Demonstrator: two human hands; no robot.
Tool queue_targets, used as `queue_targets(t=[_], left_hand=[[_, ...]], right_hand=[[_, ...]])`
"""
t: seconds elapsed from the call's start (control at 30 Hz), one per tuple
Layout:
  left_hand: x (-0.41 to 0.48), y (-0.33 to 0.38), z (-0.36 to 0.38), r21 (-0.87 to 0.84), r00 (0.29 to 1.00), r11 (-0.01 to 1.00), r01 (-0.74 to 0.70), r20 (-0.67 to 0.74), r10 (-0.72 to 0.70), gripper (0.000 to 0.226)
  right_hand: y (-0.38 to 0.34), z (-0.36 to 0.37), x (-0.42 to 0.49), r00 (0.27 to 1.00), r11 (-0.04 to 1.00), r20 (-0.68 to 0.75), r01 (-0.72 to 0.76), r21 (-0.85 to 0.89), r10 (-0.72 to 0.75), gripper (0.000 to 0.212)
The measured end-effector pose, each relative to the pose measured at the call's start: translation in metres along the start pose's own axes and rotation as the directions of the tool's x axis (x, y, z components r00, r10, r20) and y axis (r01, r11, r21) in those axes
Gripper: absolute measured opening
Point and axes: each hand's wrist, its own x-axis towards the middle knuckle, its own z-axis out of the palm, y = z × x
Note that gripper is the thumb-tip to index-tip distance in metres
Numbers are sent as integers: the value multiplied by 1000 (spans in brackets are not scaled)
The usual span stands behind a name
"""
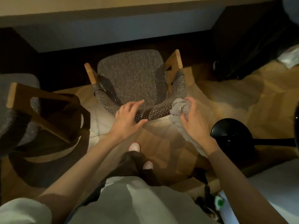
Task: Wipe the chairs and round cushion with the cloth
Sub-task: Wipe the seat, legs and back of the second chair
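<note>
I look straight down at a chair (131, 78) with a grey woven seat and wooden arms, its curved woven backrest (150, 111) nearest me at the centre of view. My left hand (127, 118) rests on the top edge of that backrest, fingers spread wide over the inner side and thumb on the outer side, gripping nothing but the rim. My right hand (192, 118) sits at about 3 o'clock from the left one, closed around a bunched grey cloth (181, 109) that presses against the right end of the backrest; a tail of the cloth hangs down below my wrist. A second chair (32, 110) of the same weave and wood stands at 9 o'clock, partly out of frame. At 4 o'clock from the right hand, a round black base (231, 135) sits on the wooden floor (242, 97). My feet in pale shoes (134, 146) show at 6 o'clock, just behind the chair. I cannot pick out a round cushion in this view.
</note>
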Motion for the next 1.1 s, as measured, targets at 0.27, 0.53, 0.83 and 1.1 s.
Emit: queue_targets(t=[0.27, 0.53, 0.83, 1.1], left_hand=[[46, 5, 38, 212, 964, 977, -17, 264, -40, 81], [39, 7, 63, 377, 999, 926, 6, 29, -18, 66], [44, 21, 66, 564, 997, 823, -67, 75, 30, 59], [16, 30, 89, 600, 983, 793, -106, -59, 176, 53]], right_hand=[[39, 9, 55, 989, 995, 141, 54, -84, -41, 48], [72, 22, 88, 868, 926, 400, 362, -105, -294, 67], [89, 34, 118, 774, 897, 464, 421, 133, -432, 61], [95, 32, 103, 739, 846, 415, 498, 193, -530, 54]])
